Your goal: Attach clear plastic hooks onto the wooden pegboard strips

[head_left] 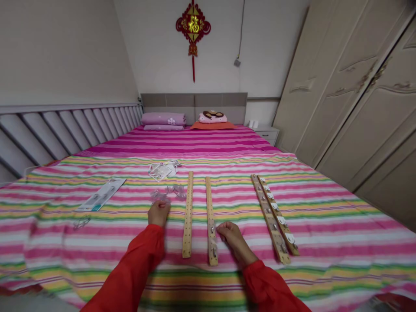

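My left hand is closed, its fingertips at a small pile of clear plastic pieces that look like adhesive hooks. Whether a piece is between those fingers I cannot make out. My right hand has its fingers pinched together beside a narrow wooden strip. Two clear hooks, one of them a metal-tipped hook, sit on the near part of that strip. To its left lies a second wooden strip with rows of dark holes and no hooks on it.
Right of my hands lie a strip with clear hooks and a strip with white hooks. A flat package, a wire-like piece and a heap of wrappers lie on the striped bedspread.
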{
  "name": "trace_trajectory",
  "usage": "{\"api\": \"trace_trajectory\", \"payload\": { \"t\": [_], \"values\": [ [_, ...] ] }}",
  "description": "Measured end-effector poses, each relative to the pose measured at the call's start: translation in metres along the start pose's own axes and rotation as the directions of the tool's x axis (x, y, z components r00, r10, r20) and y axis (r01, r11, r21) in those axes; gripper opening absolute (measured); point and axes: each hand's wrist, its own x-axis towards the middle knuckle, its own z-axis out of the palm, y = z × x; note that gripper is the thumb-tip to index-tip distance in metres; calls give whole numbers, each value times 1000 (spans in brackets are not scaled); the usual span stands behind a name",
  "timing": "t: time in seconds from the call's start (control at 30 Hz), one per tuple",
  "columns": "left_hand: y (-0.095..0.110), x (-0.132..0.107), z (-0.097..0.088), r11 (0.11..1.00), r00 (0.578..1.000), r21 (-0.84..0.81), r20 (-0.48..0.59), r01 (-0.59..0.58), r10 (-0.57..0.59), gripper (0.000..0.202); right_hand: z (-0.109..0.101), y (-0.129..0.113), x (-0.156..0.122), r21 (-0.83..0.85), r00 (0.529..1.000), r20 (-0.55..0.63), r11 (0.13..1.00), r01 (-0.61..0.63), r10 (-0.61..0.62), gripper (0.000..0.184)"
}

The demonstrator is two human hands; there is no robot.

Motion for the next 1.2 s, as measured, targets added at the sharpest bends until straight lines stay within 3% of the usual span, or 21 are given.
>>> {"api": "trace_trajectory", "payload": {
  "t": [0.13, 0.27, 0.6, 0.67, 0.73, 0.83, 0.97, 1.07, 1.2],
  "values": [
    [-9, 11, -1, 995, 996, 99, -81, -21, 29, 21, 1, 8, 4, 14, 997, -69, 999, 45, -44, 19],
    [-13, 15, 5, 990, 994, 133, -94, -39, 52, 15, 0, 9, 3, 29, 998, -49, 999, 45, -44, 24],
    [-26, -3, -2, 989, 990, -74, -54, -131, 127, 11, -1, 10, 0, 21, 997, -49, 997, 68, -67, 27],
    [-26, -11, -2, 975, 998, -210, -2, -68, 69, 10, -1, 9, -1, 18, 996, -55, 997, 72, -70, 27],
    [-25, -19, -2, 893, 992, -436, 103, 109, -71, 9, -1, 9, -2, 23, 996, -60, 997, 75, -73, 26],
    [-19, -27, -4, 630, 924, -677, 302, 381, -235, 6, -1, 10, -2, 29, 994, -67, 996, 84, -82, 25],
    [-8, -33, -7, 439, 851, -729, 462, 524, -249, 8, -1, 12, -1, 30, 994, -69, 995, 90, -88, 26],
    [-2, -42, -7, 397, 824, -723, 524, 565, -218, 11, -2, 12, 0, 25, 994, -61, 995, 96, -94, 27],
    [3, -61, -5, 511, 854, -715, 514, 478, -80, 6, -3, 9, -3, 47, 995, -46, 995, 93, -90, 26]
  ]
}}
